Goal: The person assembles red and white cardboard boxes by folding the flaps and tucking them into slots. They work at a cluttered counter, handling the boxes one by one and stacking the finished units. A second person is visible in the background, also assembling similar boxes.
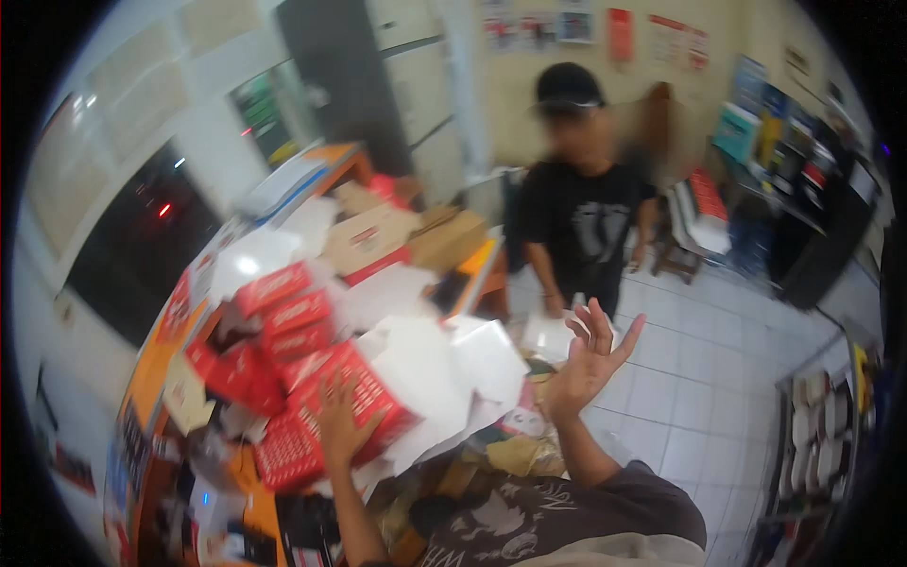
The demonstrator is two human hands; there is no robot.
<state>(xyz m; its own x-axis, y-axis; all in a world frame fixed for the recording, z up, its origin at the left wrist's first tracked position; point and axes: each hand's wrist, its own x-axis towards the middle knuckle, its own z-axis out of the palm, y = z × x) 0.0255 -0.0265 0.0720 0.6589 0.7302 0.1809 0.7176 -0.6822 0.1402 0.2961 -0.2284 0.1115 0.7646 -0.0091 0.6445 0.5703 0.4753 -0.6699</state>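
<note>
My left hand (346,423) lies with its fingers spread on a red printed cardboard box (312,402). It rests on the box's surface and does not close around it. My right hand (590,369) is raised in the air to the right of the pile, palm up, fingers apart, holding nothing. White unfolded cardboard sheets (425,378) lie between the two hands. Smaller red boxes (288,312) are stacked beyond my left hand, beside a crumpled red bag (241,373).
An orange-edged counter (142,402) carries the pile, with brown boxes (449,241) at its far end. A person in a black shirt (586,222) stands across from me, touching a white thing. Shelves (817,435) line the right side above a white tiled floor (685,397).
</note>
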